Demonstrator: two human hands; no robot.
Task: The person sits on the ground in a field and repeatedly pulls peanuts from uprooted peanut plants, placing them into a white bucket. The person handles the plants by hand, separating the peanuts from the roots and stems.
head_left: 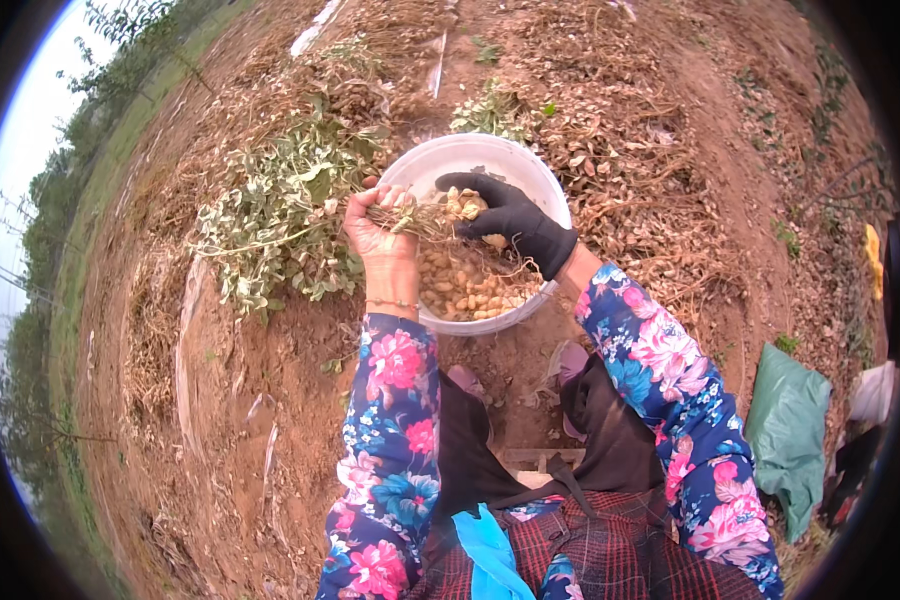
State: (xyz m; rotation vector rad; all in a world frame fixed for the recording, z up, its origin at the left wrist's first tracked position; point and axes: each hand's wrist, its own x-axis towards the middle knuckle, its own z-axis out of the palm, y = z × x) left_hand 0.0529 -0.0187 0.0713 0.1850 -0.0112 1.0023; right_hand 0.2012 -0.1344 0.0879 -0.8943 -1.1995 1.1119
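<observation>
My bare left hand (381, 225) grips the stems of a peanut plant (292, 202) above the left rim of a white plastic bucket (487, 328). The plant's wilted green leaves spread out to the left. My right hand (521, 221), in a black glove, has its fingers curled around a cluster of peanut pods (465, 204) at the root end. Thin roots hang below that hand. Loose peanuts in their shells (472, 289) lie in the bucket beneath both hands.
Dried peanut vines (630, 172) lie heaped beyond and right of the bucket. Strips of plastic film (190, 352) run across the bare soil (225, 420) at left. A green sack (787, 435) lies at right. My shoes (570, 367) are just this side of the bucket.
</observation>
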